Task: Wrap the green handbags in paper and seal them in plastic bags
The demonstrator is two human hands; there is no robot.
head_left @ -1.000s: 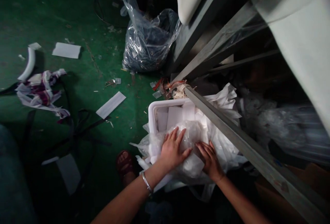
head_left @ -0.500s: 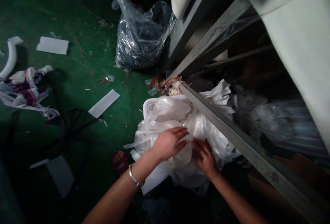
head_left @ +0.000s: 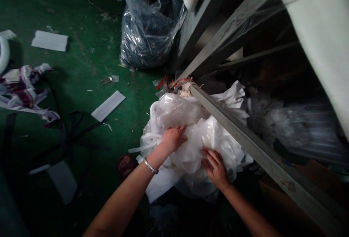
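A heap of crumpled clear plastic bags [head_left: 185, 111] fills a white basket [head_left: 154, 110], whose rim shows only at the far left corner. On the heap's middle rests my left hand [head_left: 173, 139], palm down, its fingers slightly bent and apart against the plastic. A silvery bangle [head_left: 150, 166] circles that wrist. My right hand [head_left: 216, 168] lies on the heap's near right side with fingers spread, touching the film. Some fingertips are hard to make out against the plastic. White sheet material [head_left: 162, 186] hangs out at the near left.
A grey metal bar [head_left: 240, 135] slants over the basket's right side. Behind stands a clear bag of dark pieces [head_left: 149, 40] beside metal legs. White strips [head_left: 108, 106], patterned cloth scraps [head_left: 25, 88] and dark straps litter the green floor [head_left: 109, 66]. Cardboard [head_left: 319, 175] lies at right.
My left hand has moved left and slightly farther away, apart from the right. The plastic has shifted and now covers more of the basket's far rim. My right hand stays nearly in place.
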